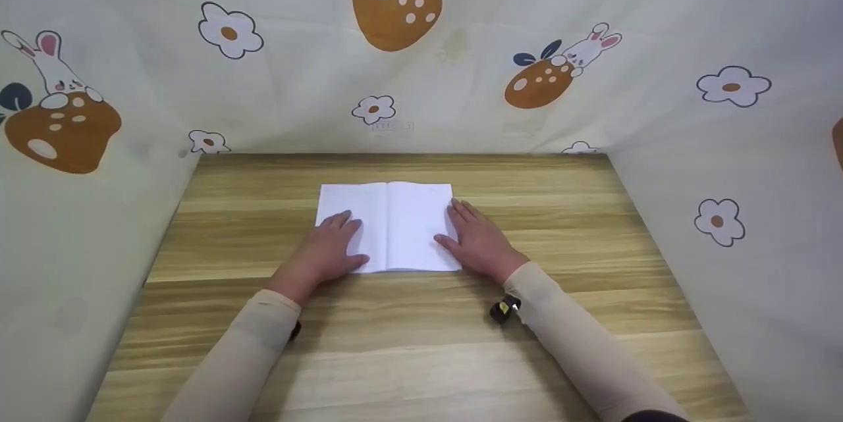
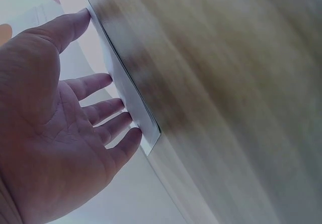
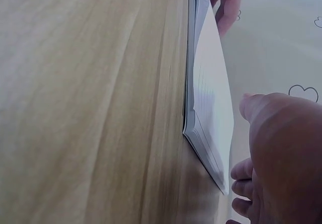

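An open notebook (image 1: 418, 224) with white pages lies flat on the wooden table, its spine running away from the person. On the left page rests my left hand (image 1: 329, 247), fingers spread and thumb near the lower edge. The left wrist view shows the fingertips (image 2: 118, 103) touching the page by its outer side. My right hand (image 1: 484, 241) is at the right page's outer edge, with its thumb over the paper and fingers extended along the side. Faint ruled lines and a stack of pages (image 3: 211, 98) show in the right wrist view.
Wood-grain table (image 1: 408, 343) lies under both forearms. A pale cloth (image 1: 296, 79) printed with rabbits, orange fruit and flowers walls the table at the back and both sides. A small black device (image 1: 504, 309) is at the right wrist.
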`<state>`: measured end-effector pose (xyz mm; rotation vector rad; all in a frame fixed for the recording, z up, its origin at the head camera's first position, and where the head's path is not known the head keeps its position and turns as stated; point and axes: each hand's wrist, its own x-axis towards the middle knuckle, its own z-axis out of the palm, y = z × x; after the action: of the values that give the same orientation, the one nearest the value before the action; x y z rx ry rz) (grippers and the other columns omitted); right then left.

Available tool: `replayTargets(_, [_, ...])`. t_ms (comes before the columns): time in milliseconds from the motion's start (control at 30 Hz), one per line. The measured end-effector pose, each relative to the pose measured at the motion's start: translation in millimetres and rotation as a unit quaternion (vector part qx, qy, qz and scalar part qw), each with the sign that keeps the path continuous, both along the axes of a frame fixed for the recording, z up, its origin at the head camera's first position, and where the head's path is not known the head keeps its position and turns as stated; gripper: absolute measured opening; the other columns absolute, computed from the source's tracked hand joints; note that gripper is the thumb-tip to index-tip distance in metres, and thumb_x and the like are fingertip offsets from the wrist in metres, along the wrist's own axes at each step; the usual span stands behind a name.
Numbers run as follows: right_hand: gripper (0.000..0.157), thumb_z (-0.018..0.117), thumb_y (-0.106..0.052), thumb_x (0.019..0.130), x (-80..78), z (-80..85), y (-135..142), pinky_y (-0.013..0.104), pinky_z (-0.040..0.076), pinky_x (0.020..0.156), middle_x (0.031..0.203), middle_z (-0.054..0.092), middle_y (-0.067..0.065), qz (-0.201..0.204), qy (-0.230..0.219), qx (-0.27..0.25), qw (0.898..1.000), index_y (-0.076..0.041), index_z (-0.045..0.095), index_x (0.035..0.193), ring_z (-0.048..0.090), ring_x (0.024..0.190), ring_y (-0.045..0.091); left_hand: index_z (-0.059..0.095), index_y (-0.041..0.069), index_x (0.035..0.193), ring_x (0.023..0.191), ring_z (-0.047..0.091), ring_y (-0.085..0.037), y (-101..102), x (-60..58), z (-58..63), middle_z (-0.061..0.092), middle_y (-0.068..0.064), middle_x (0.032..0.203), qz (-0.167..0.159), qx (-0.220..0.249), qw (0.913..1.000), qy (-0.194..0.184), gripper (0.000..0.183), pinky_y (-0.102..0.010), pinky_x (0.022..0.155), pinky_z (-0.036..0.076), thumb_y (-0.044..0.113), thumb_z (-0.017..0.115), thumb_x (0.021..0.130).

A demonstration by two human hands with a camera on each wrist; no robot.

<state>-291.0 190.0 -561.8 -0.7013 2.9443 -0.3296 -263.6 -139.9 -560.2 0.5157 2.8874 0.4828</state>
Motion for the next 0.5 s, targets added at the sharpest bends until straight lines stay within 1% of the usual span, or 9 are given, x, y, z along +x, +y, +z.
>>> replayTargets(133, [0.082,0.037,-0.062,0.103,-0.6,0.6,-1.0,0.042,0.017,0.124,0.166,0.022,0.013,-0.001,-0.002,0.001,1.000,-0.002,0.029,0.158,0.018,0.154,0.031,0.040,0.005,0.154,0.150,0.024,-0.041,-0.7,-0.2,-1.2,0.029,-0.022,0.162,0.003,-0.005,1.0000,-0.005,0.079,-0.060,0.118,0.024,0.048,0.067,0.094])
replayTargets(367, [0.081,0.039,-0.061,0.103,-1.6,-2.7,-2.3,0.043,0.020,0.123,0.165,0.027,0.015,0.003,0.019,0.005,1.000,0.000,0.033,0.156,0.022,0.152,0.032,0.041,0.002,0.153,0.148,0.026,-0.042,-0.9,-0.7,-1.1,0.030,-0.025,0.160,-0.011,-0.009,0.9999,0.005,0.078,-0.058,0.118,0.026,0.046,0.067,0.094])
replayTargets(500, [0.081,0.038,-0.062,0.103,-2.0,-3.8,-2.6,0.045,0.021,0.123,0.165,0.026,0.014,0.002,0.017,0.007,1.000,-0.001,0.033,0.157,0.022,0.152,0.032,0.040,0.002,0.153,0.149,0.024,-0.042,-1.1,-0.8,-0.3,0.029,-0.024,0.161,-0.007,-0.008,0.9999,-0.001,0.079,-0.058,0.119,0.025,0.047,0.066,0.094])
